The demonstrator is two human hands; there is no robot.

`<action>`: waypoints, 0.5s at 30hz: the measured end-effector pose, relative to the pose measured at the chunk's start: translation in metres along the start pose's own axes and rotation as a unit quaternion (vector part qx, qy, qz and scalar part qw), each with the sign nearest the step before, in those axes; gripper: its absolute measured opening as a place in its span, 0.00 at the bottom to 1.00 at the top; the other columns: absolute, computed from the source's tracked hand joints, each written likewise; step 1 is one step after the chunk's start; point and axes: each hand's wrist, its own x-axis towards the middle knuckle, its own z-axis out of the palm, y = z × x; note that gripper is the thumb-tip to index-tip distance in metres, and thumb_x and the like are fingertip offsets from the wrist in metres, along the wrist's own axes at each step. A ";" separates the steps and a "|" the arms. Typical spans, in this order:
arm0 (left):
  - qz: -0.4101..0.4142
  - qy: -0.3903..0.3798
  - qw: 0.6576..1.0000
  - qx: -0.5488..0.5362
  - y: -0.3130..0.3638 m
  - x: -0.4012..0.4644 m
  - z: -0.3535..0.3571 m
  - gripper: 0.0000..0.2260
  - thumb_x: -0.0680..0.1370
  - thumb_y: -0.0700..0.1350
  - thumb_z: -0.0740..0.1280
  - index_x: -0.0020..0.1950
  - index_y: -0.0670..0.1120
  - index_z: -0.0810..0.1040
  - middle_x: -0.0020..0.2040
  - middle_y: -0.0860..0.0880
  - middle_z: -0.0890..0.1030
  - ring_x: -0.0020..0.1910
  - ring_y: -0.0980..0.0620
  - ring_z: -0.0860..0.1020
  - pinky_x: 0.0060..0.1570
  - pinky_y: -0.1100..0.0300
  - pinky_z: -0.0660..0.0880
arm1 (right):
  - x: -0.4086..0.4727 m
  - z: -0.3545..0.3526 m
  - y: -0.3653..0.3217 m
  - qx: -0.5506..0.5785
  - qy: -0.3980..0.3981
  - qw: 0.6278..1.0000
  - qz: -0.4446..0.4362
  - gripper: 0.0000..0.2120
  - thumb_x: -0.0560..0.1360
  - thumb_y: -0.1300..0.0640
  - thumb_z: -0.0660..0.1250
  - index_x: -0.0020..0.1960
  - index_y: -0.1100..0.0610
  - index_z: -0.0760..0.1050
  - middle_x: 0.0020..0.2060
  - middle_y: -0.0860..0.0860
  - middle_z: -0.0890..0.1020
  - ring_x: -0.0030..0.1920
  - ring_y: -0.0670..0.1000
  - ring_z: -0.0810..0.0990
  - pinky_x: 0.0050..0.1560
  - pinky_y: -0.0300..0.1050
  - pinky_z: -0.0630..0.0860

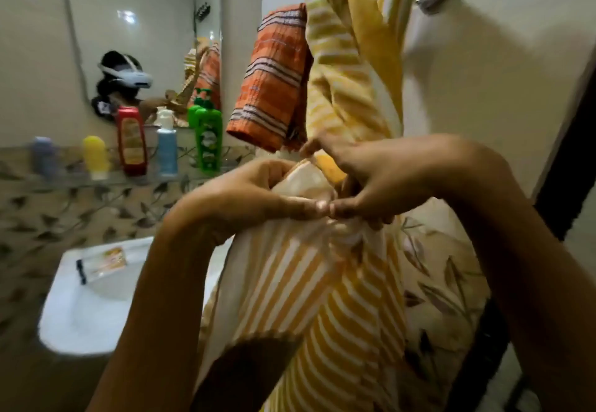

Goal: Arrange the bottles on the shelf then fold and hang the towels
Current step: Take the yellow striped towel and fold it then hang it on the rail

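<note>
Head view is showing both hands meeting at chest height: the left hand (258, 195) and right hand (364, 182) are each pinching the bunched yellow striped towel (309, 286), fingers curled into its folds. An orange towel (274, 89) is hanging behind; bottles (208, 134) are standing along the shelf (106, 179).

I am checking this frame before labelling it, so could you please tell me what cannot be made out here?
- Head view: the rail carrying the yellow striped towel is cut off by the top edge.
- The labels on the red bottle and green bottle are too blurred to read.
- The left hand and right hand hide the towel edge they grip.
- The sink basin is motion-blurred.
</note>
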 end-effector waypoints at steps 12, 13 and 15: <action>-0.112 0.038 0.991 0.058 -0.047 -0.065 0.020 0.09 0.67 0.52 0.70 0.45 0.52 0.81 0.43 0.53 0.83 0.44 0.55 0.81 0.44 0.61 0.77 | 0.034 0.104 0.023 0.171 -0.100 0.951 -0.238 0.19 0.72 0.40 0.68 0.53 0.54 0.79 0.48 0.51 0.82 0.49 0.51 0.80 0.51 0.48 0.78; -0.113 0.037 0.991 0.053 -0.059 -0.071 0.022 0.06 0.69 0.51 0.71 0.44 0.52 0.81 0.42 0.54 0.82 0.44 0.56 0.80 0.45 0.62 0.76 | 0.035 0.121 0.027 0.236 -0.094 0.935 -0.248 0.22 0.71 0.42 0.67 0.54 0.58 0.79 0.49 0.55 0.82 0.49 0.54 0.80 0.51 0.50 0.79; -0.135 0.036 0.988 0.061 -0.085 -0.084 0.025 0.02 0.72 0.46 0.71 0.44 0.51 0.81 0.40 0.55 0.82 0.43 0.59 0.79 0.43 0.65 0.74 | 0.033 0.153 0.031 0.375 -0.076 0.893 -0.238 0.18 0.70 0.47 0.69 0.52 0.59 0.81 0.43 0.54 0.84 0.43 0.51 0.82 0.44 0.42 0.80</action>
